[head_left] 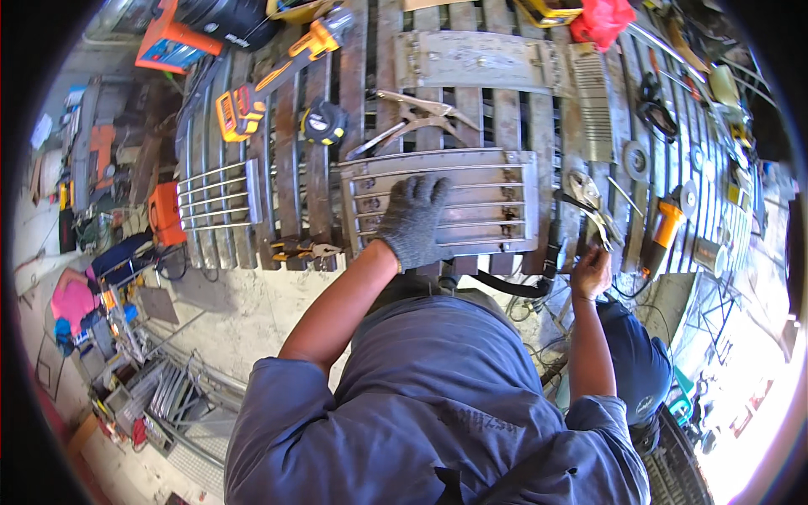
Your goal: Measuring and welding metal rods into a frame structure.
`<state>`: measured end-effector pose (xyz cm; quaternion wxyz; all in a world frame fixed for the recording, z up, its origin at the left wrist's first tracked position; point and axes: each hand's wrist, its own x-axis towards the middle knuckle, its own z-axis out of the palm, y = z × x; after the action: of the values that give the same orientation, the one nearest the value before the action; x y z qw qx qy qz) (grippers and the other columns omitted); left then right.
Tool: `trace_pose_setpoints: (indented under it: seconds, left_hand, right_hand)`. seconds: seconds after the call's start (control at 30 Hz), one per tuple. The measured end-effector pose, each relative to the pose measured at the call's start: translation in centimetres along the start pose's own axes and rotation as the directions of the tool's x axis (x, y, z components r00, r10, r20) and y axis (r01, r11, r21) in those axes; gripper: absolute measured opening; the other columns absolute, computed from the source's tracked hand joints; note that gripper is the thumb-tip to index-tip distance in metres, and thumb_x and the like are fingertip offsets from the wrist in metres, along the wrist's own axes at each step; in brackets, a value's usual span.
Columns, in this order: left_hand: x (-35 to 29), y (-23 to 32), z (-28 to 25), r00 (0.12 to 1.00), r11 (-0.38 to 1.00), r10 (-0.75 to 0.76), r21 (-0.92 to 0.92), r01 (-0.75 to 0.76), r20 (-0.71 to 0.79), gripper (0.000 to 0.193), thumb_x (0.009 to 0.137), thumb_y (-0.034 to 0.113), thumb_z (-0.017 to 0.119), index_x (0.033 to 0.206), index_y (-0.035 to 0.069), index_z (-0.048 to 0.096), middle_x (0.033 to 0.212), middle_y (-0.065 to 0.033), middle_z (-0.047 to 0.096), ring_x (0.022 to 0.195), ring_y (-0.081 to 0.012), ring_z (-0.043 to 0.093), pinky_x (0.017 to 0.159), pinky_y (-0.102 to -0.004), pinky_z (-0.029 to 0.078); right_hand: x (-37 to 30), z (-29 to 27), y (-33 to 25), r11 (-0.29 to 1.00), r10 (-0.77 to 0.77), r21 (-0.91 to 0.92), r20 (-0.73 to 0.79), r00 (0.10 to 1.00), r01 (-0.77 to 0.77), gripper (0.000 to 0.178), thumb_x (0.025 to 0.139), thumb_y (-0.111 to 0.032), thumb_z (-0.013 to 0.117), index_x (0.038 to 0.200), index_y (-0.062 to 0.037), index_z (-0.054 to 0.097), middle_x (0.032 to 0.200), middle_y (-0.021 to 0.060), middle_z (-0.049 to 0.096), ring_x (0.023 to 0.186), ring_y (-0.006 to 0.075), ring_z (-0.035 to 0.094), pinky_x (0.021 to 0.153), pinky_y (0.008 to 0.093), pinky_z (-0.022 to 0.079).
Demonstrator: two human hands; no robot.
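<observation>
My left hand (414,217), in a grey knit glove, lies flat with its fingers spread on a rectangular metal panel (495,199). Several thin rods run lengthwise across that panel, with brown marks near their right ends. Farther right, my bare right hand (592,273) is closed at the lower end of a silver plier-like clamp (591,206); its exact grip is small and partly hidden. A black cable (551,252) passes just left of this clamp and loops below the table edge. Long-armed locking pliers (421,118) lie beyond the panel.
The slatted metal table (289,181) has open gaps. On it lie a tape measure (324,123), a yellow battery (240,114), a barred metal piece (220,198), pliers (307,252), another plate (480,61) and a yellow angle grinder (665,229). A dark blue helmet-like object (633,358) is by my right arm.
</observation>
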<state>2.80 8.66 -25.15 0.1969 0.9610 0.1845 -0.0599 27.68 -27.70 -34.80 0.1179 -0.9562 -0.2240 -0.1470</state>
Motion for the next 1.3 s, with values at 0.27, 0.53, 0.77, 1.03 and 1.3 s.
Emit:
trace_pose_setpoints:
  seconds: [0.27, 0.53, 0.77, 1.03, 1.3]
  left_hand:
    - [-0.5, -0.6, -0.3, 0.999, 0.997, 0.020, -0.070, -0.018, 0.027, 0.114, 0.063, 0.060, 0.087, 0.150, 0.001, 0.044, 0.140, -0.0219, 0.045, 0.128, -0.0416, 0.045, 0.114, -0.0571, 0.034]
    - [-0.1, 0.9, -2.4, 1.000, 1.000, 0.023, 0.017, -0.023, 0.003, 0.100, 0.062, 0.035, 0.084, 0.146, -0.001, 0.044, 0.131, -0.0237, 0.050, 0.124, -0.0402, 0.047, 0.103, -0.0562, 0.040]
    - [-3.7, 4.8, -9.0, 0.963, 0.996, 0.053, 0.083, -0.032, -0.265, 0.097, 0.064, 0.032, 0.081, 0.147, -0.001, 0.043, 0.132, -0.0216, 0.051, 0.126, -0.0410, 0.047, 0.104, -0.0570, 0.039]
    - [-11.3, 8.5, -11.0, 0.769, 0.982, -0.176, -0.058, 0.179, -0.614, 0.113, 0.056, 0.042, 0.097, 0.147, 0.003, 0.042, 0.137, -0.0233, 0.051, 0.130, -0.0428, 0.048, 0.111, -0.0582, 0.037]
    - [-14.5, 12.5, -9.5, 0.637, 0.948, -0.281, -0.311, 0.067, -0.718, 0.108, 0.057, 0.035, 0.101, 0.140, -0.003, 0.041, 0.130, -0.0265, 0.051, 0.116, -0.0400, 0.053, 0.104, -0.0506, 0.044]
  right_hand:
    - [0.2, -0.4, -0.7, 0.998, -0.055, 0.028, -0.034, 0.998, 0.056, 0.025, 0.105, -0.031, 0.061, 0.091, -0.0100, 0.063, 0.082, 0.0154, 0.068, 0.073, 0.0393, 0.066, 0.064, 0.0513, 0.050]
    - [0.4, -0.2, -1.3, 0.998, -0.028, 0.051, -0.007, 1.000, 0.028, 0.025, 0.104, -0.027, 0.059, 0.085, -0.0109, 0.058, 0.077, 0.0135, 0.062, 0.070, 0.0376, 0.064, 0.062, 0.0524, 0.046]
    - [1.2, -1.2, -2.6, 0.993, 0.020, 0.117, 0.098, 0.995, -0.032, 0.027, 0.107, -0.033, 0.052, 0.095, -0.0095, 0.057, 0.093, 0.0212, 0.069, 0.086, 0.0461, 0.066, 0.073, 0.0585, 0.050]
    - [2.2, -7.7, -6.1, 0.955, 0.169, 0.192, 0.274, 0.947, -0.226, 0.021, 0.100, -0.026, 0.061, 0.097, -0.0055, 0.064, 0.090, 0.0241, 0.073, 0.088, 0.0461, 0.071, 0.077, 0.0564, 0.055]
    - [-2.2, -20.7, -17.7, 0.451, -0.566, 0.891, 0.244, 0.787, 0.048, 0.028, 0.099, -0.019, 0.073, 0.117, 0.0015, 0.066, 0.082, 0.0125, 0.070, 0.068, 0.0180, 0.062, 0.067, 0.0339, 0.053]
